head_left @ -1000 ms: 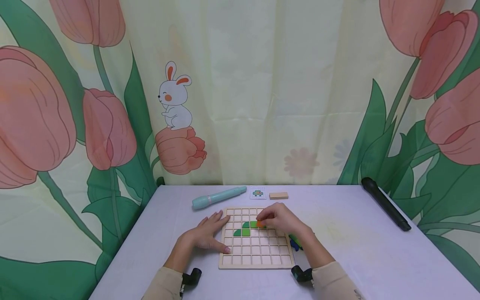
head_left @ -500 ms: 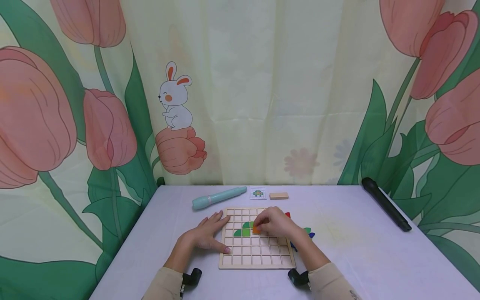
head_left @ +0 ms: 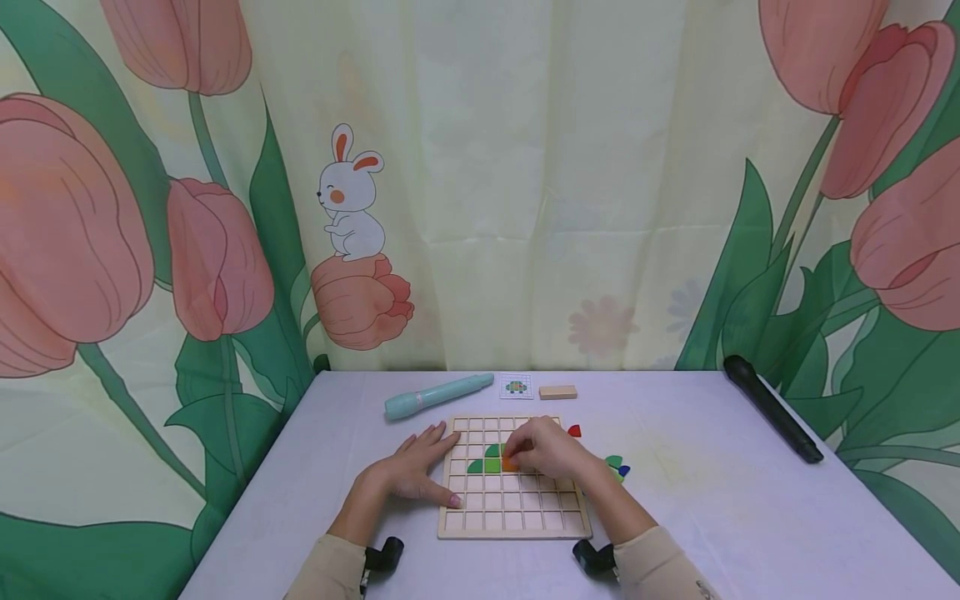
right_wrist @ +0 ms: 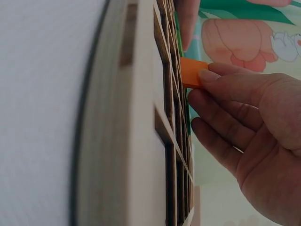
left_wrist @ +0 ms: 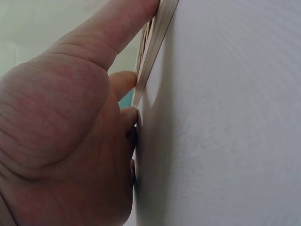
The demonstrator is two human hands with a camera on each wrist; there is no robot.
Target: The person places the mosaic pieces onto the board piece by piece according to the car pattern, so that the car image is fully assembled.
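A wooden grid board [head_left: 517,523] lies on the table, with green tiles [head_left: 492,465] set in some of its cells. Between thumb and fingers, my right hand [head_left: 551,448] pinches an orange tile [right_wrist: 192,72]; in the right wrist view the tile's edge meets the grid. Spread along the board's left side is my left hand [head_left: 408,467], its thumb and a fingertip on the frame. The left wrist view has that hand's palm [left_wrist: 56,117] close up beside the board's edge [left_wrist: 157,42]. My right hand hides part of the upper grid.
Right of the board lie a red piece [head_left: 574,431] and a few green and blue pieces [head_left: 617,467]. Behind it are a teal tube [head_left: 438,395], a small pattern card [head_left: 516,386] and a wooden block [head_left: 557,392]. A black stick [head_left: 772,408] lies far right.
My right hand has moved slightly left and nearer with the orange tile, to a cell beside the green tiles. The red piece has come into view. My left hand stays put.
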